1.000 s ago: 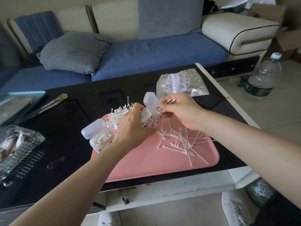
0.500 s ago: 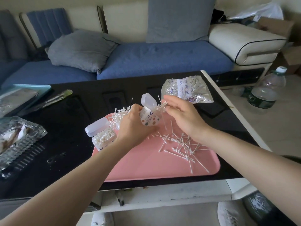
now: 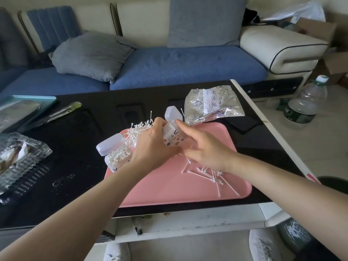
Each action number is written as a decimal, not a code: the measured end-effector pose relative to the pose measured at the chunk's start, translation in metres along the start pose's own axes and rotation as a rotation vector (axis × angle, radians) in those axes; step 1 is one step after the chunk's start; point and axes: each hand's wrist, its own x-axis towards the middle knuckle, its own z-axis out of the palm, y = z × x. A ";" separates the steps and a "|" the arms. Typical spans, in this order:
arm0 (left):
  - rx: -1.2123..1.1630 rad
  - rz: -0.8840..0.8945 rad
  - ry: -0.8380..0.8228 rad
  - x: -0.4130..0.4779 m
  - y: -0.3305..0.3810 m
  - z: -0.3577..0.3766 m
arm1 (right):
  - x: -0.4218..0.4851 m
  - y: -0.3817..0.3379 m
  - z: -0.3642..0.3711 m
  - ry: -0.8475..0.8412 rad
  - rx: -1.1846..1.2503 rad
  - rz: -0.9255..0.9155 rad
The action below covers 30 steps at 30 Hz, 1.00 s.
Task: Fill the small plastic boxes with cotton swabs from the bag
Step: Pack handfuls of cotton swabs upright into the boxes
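My left hand [image 3: 150, 146] grips a small plastic box [image 3: 172, 137] with a printed label and its flip lid open, tilted above the pink tray [image 3: 169, 185]. My right hand [image 3: 205, 151] hovers just right of the box, fingers loosely spread, index finger near the box's mouth, holding nothing that I can see. A second small box [image 3: 116, 153], packed with cotton swabs and its lid open, stands on the tray's left edge. Loose swabs [image 3: 209, 175] lie scattered on the tray, and another bunch [image 3: 137, 129] sits behind my left hand. The crinkled clear bag [image 3: 211, 105] lies beyond the tray.
The tray sits on a black table [image 3: 75, 166] near its front edge. A clear plastic container [image 3: 20, 161] and a teal tray [image 3: 28, 102] are at the left. A water bottle [image 3: 305, 104] stands on the floor to the right. A blue sofa is behind.
My right hand held swabs at the box's mouth; now it has dropped lower beside the box and I see no swabs in it. My left hand keeps its hold on the box.
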 end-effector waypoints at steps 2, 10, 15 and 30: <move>-0.002 0.001 -0.015 0.000 -0.001 0.000 | -0.001 0.000 -0.004 0.022 0.008 0.022; -0.059 0.055 0.003 -0.001 -0.004 -0.001 | -0.006 0.002 -0.001 -0.006 -0.155 -0.087; -0.089 0.108 -0.034 0.000 -0.012 -0.002 | -0.003 0.014 -0.014 0.082 -0.337 -0.125; -0.175 0.052 -0.040 -0.001 -0.009 -0.006 | -0.007 0.015 -0.017 0.267 -0.235 -0.160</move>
